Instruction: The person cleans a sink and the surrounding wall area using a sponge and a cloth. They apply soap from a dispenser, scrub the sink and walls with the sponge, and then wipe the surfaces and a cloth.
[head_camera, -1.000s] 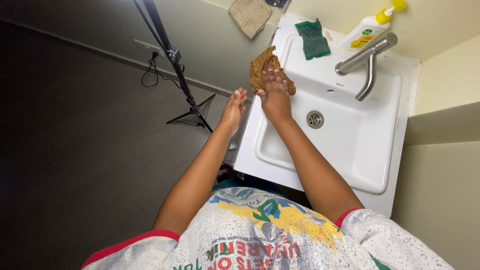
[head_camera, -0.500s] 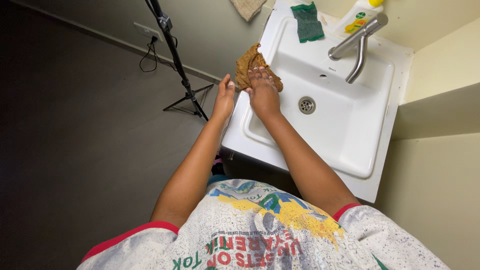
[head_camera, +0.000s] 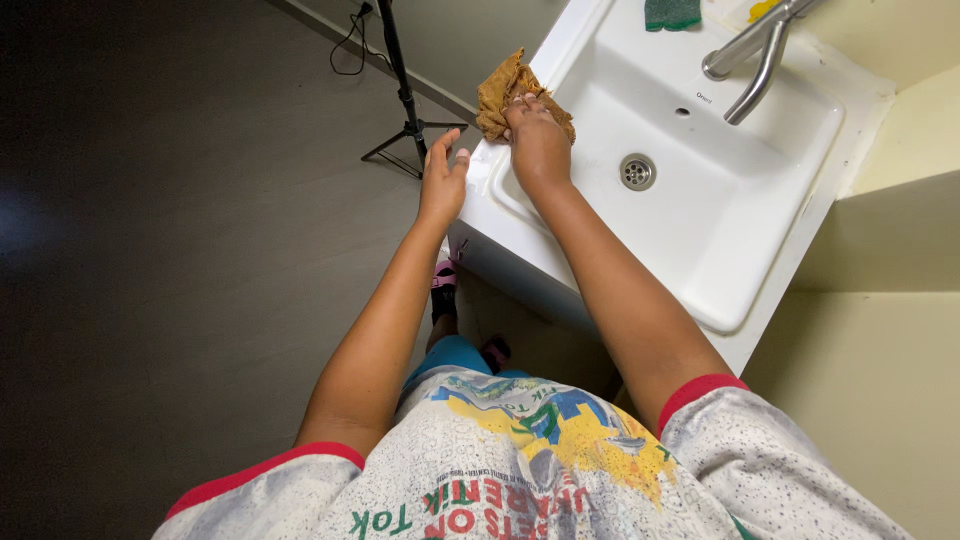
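Our right hand (head_camera: 537, 145) presses a crumpled brown cloth (head_camera: 505, 90) onto the left rim of the white sink (head_camera: 760, 240), fingers clenched over it. Our left hand (head_camera: 442, 180) hangs released, fingers spread, just off that rim's outer edge. We judge the wiping part done: the basin looks clean, the far rim unreached. Beyond the drain (head_camera: 637, 171), the faucet (head_camera: 752, 55) and green sponge (head_camera: 672, 13) crowd the sink's back edge; a tripod (head_camera: 405, 95) stands left of it.
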